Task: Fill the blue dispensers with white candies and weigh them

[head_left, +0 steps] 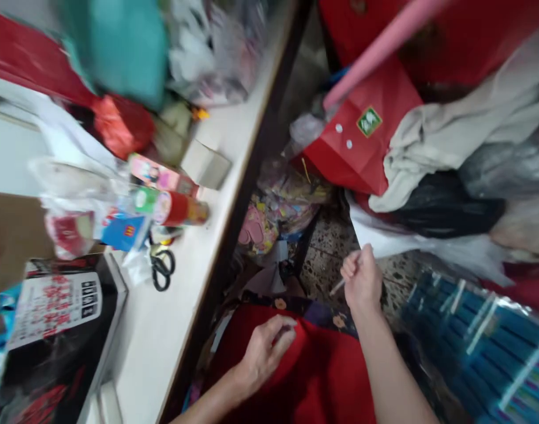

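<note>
My left hand point(266, 348) is over the red cloth point(326, 371) on my lap, its thumb and index finger curled close together. Anything pinched at those fingertips is too small and blurred to name. Farther right and forward, my right hand point(362, 280) is closed in a fist above the speckled floor. A thin pale stick point(337, 287) pokes out of it toward the left. The two hands are apart.
On the white table point(176, 330) at left lie black-handled scissors point(162, 268), a red-capped jar point(176, 208), a small box point(206, 165) and a black box point(53, 341). A red bag point(353, 135), cloths and a blue plastic-wrapped pack point(481, 335) are at right.
</note>
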Demonstrator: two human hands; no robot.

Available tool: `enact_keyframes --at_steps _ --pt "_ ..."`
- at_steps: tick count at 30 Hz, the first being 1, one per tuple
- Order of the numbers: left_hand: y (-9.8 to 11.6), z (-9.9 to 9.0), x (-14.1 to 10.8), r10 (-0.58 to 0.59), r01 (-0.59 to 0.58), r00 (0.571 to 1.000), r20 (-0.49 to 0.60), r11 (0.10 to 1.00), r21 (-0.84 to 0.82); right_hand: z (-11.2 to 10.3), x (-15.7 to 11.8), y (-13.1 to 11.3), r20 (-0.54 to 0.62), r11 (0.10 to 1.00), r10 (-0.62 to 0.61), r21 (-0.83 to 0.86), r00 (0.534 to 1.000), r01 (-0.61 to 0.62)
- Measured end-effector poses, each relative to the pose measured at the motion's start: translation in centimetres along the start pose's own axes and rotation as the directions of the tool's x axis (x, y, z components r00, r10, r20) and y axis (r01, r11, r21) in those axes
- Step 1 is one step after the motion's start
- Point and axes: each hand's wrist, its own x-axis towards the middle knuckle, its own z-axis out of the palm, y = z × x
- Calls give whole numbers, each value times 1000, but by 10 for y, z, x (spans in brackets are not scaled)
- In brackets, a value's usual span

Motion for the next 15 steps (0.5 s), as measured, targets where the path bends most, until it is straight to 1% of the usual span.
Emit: enact_keyframes --at_steps 2,4,7,8,10,13,15 --pt "4 -6 6 33 -32 999 -31 999 17 1 3 3 37 1000 0 -8 999 0" --pt "8 -12 9 48 -47 996 -72 999 25 3 3 4 64 999 -29 -19 998 31" --pt "11 -13 9 20 -19 995 -101 1000 11 5 -2 2 82 998 -58 -19 995 60" --pt "11 -10 8 6 -6 996 -89 1000 8 6 -4 1 75 998 -56 -14 996 57" --pt "9 -1 4 1 -1 999 -34 1000 16 6 -7 -2 52 999 -46 -1 998 46" --pt "4 13 -5 52 -57 996 75 996 62 5 -2 -5 13 997 -76 7 997 76" --pt "2 17 -11 101 -112 989 110 988 102 1 3 -6 3 996 -90 6 996 90"
